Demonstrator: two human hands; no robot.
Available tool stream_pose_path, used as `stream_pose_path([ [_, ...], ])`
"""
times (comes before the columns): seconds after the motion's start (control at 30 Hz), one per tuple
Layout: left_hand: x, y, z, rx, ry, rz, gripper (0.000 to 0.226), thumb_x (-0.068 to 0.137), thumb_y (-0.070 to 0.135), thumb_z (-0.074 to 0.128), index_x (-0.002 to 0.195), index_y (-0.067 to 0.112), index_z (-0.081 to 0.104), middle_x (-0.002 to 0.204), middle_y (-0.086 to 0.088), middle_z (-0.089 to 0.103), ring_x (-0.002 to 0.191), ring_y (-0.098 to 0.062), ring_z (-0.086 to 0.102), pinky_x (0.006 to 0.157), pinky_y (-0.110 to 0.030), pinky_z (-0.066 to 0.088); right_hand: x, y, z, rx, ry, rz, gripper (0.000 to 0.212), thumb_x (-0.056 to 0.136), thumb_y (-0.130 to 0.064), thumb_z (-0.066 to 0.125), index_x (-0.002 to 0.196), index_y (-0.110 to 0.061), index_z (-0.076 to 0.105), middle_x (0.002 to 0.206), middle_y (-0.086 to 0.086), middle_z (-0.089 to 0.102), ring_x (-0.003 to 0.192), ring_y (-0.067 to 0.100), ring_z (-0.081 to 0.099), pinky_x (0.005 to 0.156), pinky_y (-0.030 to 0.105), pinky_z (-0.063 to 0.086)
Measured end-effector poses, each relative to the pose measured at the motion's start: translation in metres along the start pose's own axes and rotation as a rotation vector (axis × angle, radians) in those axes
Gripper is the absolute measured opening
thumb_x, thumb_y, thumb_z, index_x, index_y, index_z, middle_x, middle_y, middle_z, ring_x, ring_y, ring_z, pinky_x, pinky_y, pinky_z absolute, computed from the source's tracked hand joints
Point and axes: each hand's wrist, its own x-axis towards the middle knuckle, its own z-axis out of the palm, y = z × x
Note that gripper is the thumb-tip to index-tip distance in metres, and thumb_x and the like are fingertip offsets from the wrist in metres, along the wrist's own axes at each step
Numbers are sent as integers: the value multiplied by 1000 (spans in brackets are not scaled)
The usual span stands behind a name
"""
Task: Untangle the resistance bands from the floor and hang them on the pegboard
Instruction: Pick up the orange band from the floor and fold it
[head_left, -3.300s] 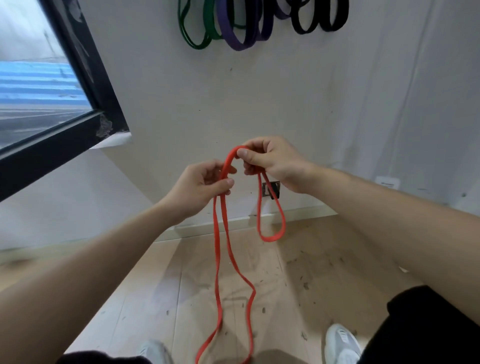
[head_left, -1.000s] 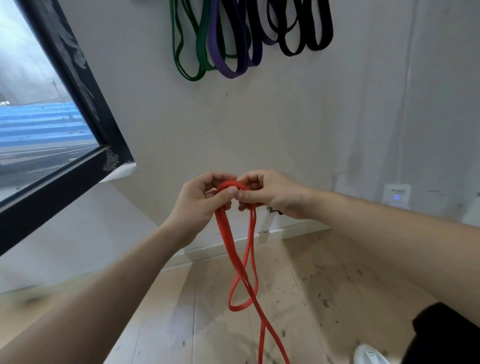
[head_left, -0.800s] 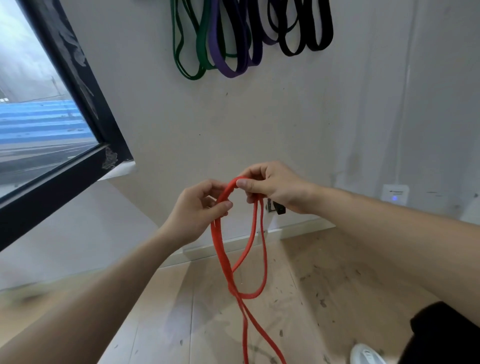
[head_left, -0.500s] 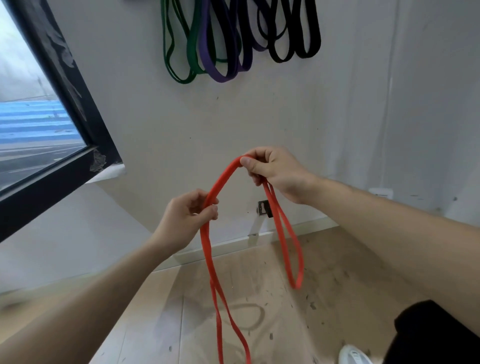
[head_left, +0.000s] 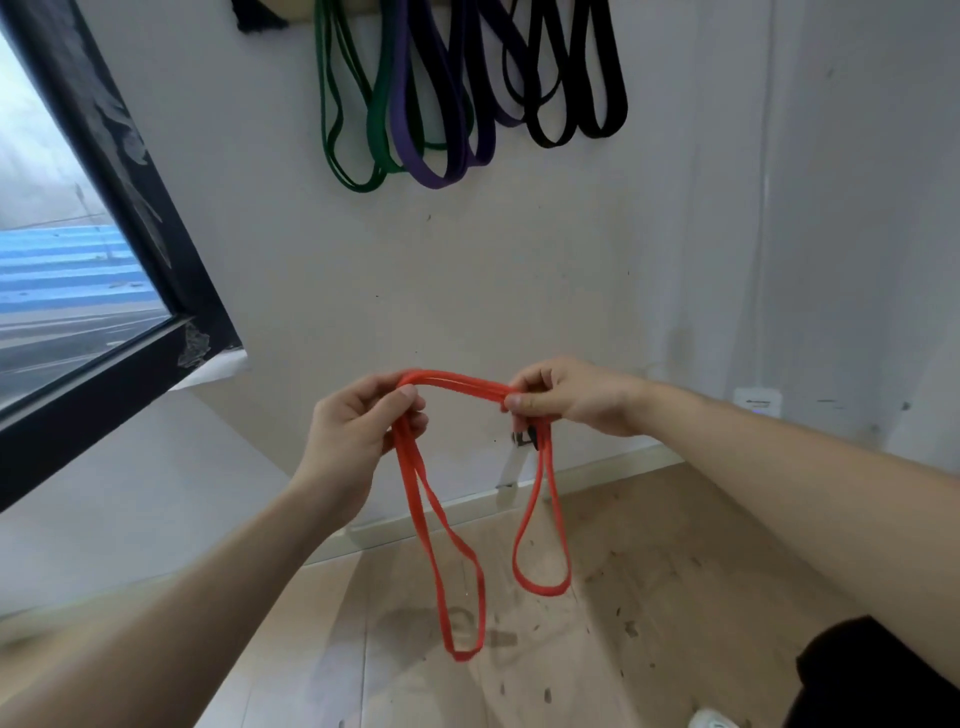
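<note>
The thin red rubber resistance band (head_left: 457, 387) is doubled and stretched roughly level between the left hand (head_left: 358, 431) and right hand (head_left: 571, 397), fingers of each pinched shut on it. Two loops hang from it toward the wooden floor (head_left: 649, 597), one under each hand. On the white wall (head_left: 519, 270) above hang green bands (head_left: 353, 130), purple bands (head_left: 436, 140) and black bands (head_left: 576, 93); their counts are unclear.

A black-framed window (head_left: 156, 291) meets a pale wall (head_left: 519, 260) above a scuffed wooden floor (head_left: 649, 597).
</note>
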Motion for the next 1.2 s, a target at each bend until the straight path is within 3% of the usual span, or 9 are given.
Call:
stream_pose_path([
  [0.13, -1, 1, 3, -31, -71, -43, 18, 97, 6, 60, 111, 2, 71, 80, -6, 70, 73, -20, 66, 77, -33, 60, -2, -5, 23, -89, -169, 20, 26, 89, -18, 74, 113, -9, 68, 107, 6, 73, 104, 17, 69, 95, 33, 50],
  [0.23, -2, -2, 4, -21, -120, -52, 21, 95, 5, 62, 114, 4, 72, 84, -9, 71, 74, -19, 65, 74, -29, 58, 0, -19, 39, 4, -154, -52, 33, 88, -26, 74, 118, -15, 66, 117, 8, 71, 114, 22, 65, 104, 40, 46],
  [0.37, -2, -1, 2, 18, -142, -34, 25, 91, 8, 67, 116, 6, 73, 85, -12, 71, 76, -19, 65, 75, -28, 57, 2, -32, 45, 95, 17, -125, 28, 94, -24, 68, 115, -5, 68, 98, 9, 73, 95, 22, 71, 93, 39, 55],
  [0.47, -4, 2, -1, 86, -160, 4, 27, 85, 10, 72, 112, 10, 75, 89, -16, 74, 75, -19, 68, 74, -27, 58, -2, -37, 42, 144, 90, -173, 21, 96, -15, 64, 110, 0, 69, 83, 7, 65, 74, 14, 66, 75, 24, 58],
  [0.53, -6, 3, -3, 173, -162, 60, 24, 86, 6, 73, 110, 11, 75, 92, -17, 76, 75, -20, 70, 74, -26, 60, -4, -41, 38, 109, 129, -199, 17, 96, -15, 63, 107, -5, 71, 80, 3, 63, 67, 9, 63, 71, 22, 57],
  [0.8, -7, 4, -10, 249, -145, 117, 20, 92, 3, 66, 109, 13, 72, 84, -11, 73, 70, -20, 70, 71, -25, 61, 1, -45, 11, 266, 316, -259, 18, 97, -13, 62, 105, 0, 71, 71, 1, 56, 61, 13, 55, 75, 35, 51],
  [1.07, -5, 3, -12, 221, -117, 83, 19, 90, 6, 70, 109, 11, 72, 74, -4, 69, 67, -20, 67, 71, -28, 61, 8, -31, -6, 297, 447, -230, 15, 100, -13, 58, 92, -7, 69, 69, 1, 53, 57, 11, 54, 68, 31, 53],
  [1.2, -3, 1, -14, 241, -87, 91, 16, 89, 6, 72, 104, 10, 76, 74, -7, 67, 66, -19, 64, 69, -28, 60, 7, -14, -15, 301, 403, -149, 16, 101, -13, 56, 98, -3, 67, 75, 5, 54, 62, 13, 55, 69, 28, 52],
])
